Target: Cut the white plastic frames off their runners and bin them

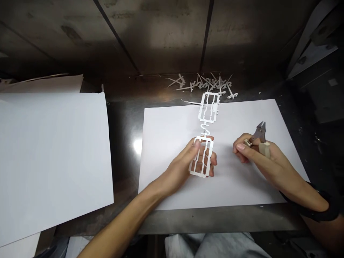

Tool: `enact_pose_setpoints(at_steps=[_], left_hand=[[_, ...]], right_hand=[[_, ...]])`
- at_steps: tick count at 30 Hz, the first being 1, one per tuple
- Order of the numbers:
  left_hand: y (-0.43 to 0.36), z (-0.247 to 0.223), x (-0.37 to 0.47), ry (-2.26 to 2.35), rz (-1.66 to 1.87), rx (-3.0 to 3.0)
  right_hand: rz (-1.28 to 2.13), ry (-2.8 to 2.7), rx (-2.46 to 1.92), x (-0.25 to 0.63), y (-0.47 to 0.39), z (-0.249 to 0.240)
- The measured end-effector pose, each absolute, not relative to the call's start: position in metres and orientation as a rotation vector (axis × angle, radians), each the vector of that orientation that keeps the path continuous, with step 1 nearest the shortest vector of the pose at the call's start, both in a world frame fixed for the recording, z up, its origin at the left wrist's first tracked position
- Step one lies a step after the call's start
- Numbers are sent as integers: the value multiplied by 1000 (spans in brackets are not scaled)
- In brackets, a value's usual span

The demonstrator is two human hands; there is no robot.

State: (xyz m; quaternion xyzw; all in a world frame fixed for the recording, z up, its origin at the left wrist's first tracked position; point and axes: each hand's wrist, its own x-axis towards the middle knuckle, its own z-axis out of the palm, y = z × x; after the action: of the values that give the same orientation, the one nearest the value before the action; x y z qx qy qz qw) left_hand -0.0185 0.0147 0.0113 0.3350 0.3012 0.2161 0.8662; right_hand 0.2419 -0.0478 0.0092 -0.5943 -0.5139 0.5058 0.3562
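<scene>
My left hand (pixel 192 157) is closed on a white moulded plastic part (pixel 210 152) made of two slotted rectangular frames. A small S-shaped link (pixel 205 129) joins the frames end to end. The thumb presses on the near frame, and the fingers are behind it. Beyond them, the far frame (pixel 201 107) reaches past the paper's back edge. To the right, my right hand (pixel 252 154) is wrapped round side cutters (pixel 259 132), whose jaws point up and away from the plastic part. Both hands are above a white sheet of paper (pixel 166 143).
Several white plastic scraps with thin stems (pixel 209 84) lie in a heap at the back, by the metal wall (pixel 166 36). One thin piece (pixel 192 103) lies near the paper's back edge. On the left is a stack of large white sheets (pixel 53 154).
</scene>
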Motion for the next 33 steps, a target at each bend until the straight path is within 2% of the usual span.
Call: enact_pose_setpoints(at_steps=[5, 12, 23, 33], left_hand=[[14, 10, -18, 537, 481, 563], [11, 20, -21, 455, 495, 467], [13, 26, -23, 480, 477, 425], [10, 21, -23, 515, 450, 569]], right_hand=[[1249, -1282, -1716, 236, -48, 8], [1527, -1126, -1421, 238, -46, 13], [1593, -1068, -1418, 236, -50, 10], [1794, -963, -1310, 234, -50, 14]])
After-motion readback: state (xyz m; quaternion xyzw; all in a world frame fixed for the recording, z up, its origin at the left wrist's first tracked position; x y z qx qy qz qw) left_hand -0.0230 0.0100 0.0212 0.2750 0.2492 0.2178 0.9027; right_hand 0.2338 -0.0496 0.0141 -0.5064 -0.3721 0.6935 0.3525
